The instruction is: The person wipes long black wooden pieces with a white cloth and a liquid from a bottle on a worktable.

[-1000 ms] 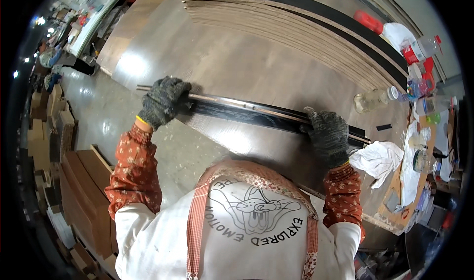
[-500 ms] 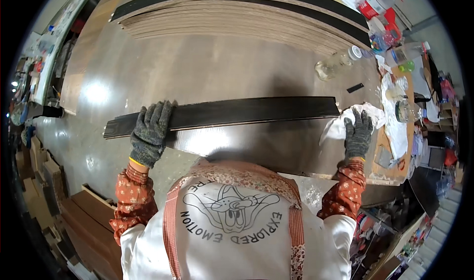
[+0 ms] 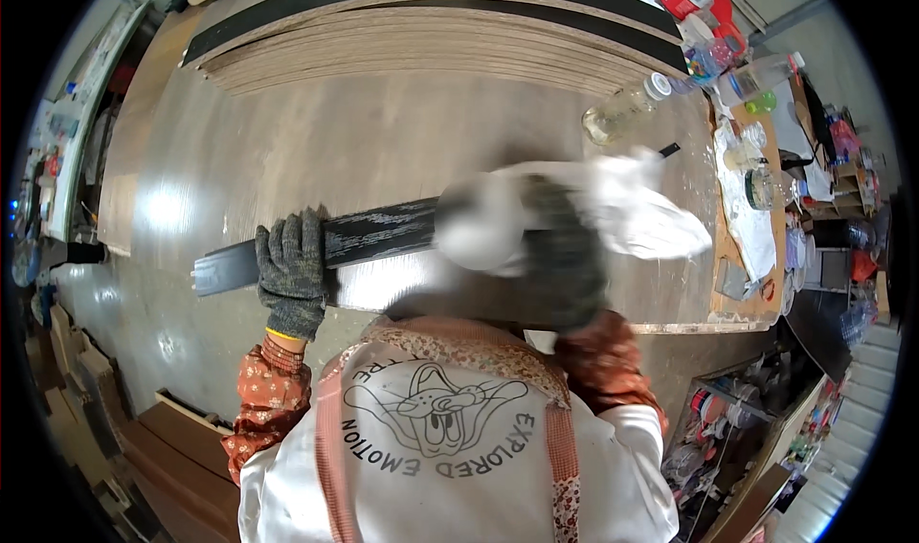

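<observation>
Worn on your head: wide fisheye facing down, close over your shirt [image 3: 442, 481] and the table [image 3: 383, 131]. Near edge runs below mid-frame; left and right edges both show, bowed.

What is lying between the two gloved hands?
The head view shows a black strip there, and blurred white cloth beside the right hand.

One left hand [image 3: 292, 267] and one right hand [image 3: 567, 260] are handling one black board [image 3: 378, 230] and one white cloth [image 3: 643, 208] at the worktop's [image 3: 383, 126] near edge. One stack of boards [image 3: 431, 50], too tight to count, is lying along the far edge. One jar [image 3: 620, 112] and one dark strip [image 3: 670, 149] are resting toward the far right corner; several bottles [image 3: 758, 79] are crowding the right edge.
</observation>
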A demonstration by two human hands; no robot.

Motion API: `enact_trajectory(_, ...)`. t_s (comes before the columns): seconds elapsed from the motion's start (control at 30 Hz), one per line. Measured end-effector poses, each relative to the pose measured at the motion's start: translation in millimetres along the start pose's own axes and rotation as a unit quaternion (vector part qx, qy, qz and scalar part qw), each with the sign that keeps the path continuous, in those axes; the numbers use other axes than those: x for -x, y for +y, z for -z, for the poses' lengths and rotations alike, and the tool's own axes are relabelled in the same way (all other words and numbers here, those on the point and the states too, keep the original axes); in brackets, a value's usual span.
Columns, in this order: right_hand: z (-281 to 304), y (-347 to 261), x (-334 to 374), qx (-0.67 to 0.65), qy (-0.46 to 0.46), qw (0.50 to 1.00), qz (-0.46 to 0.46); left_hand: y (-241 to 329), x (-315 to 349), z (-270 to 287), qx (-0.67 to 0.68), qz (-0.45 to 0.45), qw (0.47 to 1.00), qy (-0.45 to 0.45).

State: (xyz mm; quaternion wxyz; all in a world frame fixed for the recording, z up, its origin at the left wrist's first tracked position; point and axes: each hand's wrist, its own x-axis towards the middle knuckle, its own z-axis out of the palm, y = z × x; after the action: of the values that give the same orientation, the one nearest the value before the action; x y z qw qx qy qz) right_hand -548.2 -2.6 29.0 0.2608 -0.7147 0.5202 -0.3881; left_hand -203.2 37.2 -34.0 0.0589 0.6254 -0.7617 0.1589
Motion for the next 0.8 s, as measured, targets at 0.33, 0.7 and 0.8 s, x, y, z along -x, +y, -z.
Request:
enact_trajectory(0.33,29,103,-23,0.475,0.026,0.88,-0.01,3,2,-2,0.002,0.001,0.998,0.067)
enact_trajectory(0.7,214,142,0,0.397,0.193,0.826,-0.351,-7,-14,23,0.169,0.018,0.985,-0.016)
enact_trajectory(0.8,173,90,-27,0.439,0.07,0.761,-0.473,-26,-22,27,0.319,-0.003,0.946,-0.05)
